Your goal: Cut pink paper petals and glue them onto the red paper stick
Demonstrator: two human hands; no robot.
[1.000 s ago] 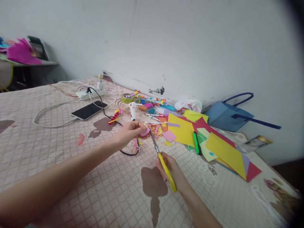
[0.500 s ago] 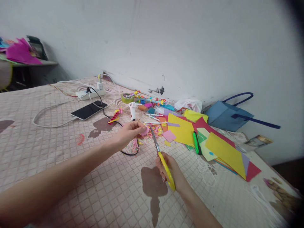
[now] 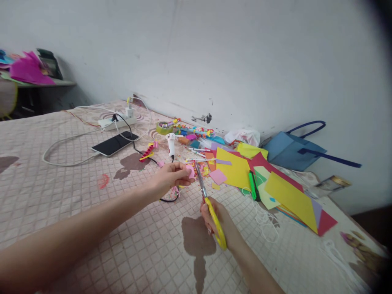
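Note:
Between the thumb and fingers of my left hand [image 3: 172, 178] is a small rounded piece of pink paper [image 3: 190, 170]. My right hand [image 3: 219, 220] is wrapped round the yellow handles of a pair of scissors [image 3: 211, 208], whose blades point up and away, just right of the pink piece. The blades look closed or nearly so and appear apart from the paper. Beyond the hands lie colourful paper scraps [image 3: 204, 168] and a white glue gun [image 3: 171, 145] standing on the table. A pink paper square [image 3: 218, 176] rests right of the blades.
Yellow sheets [image 3: 234, 167], a green cutter [image 3: 253, 185] and white string [image 3: 265, 220] lie to the right, before a blue bag [image 3: 294, 149]. On the left are a phone [image 3: 114, 143] on a cable and a power strip [image 3: 118, 121]. Green tape [image 3: 164, 128] sits near the wall.
My left hand has moved slightly down and turned, so the pink piece shows more of its face. The scissors have stayed nearly in place beside it.

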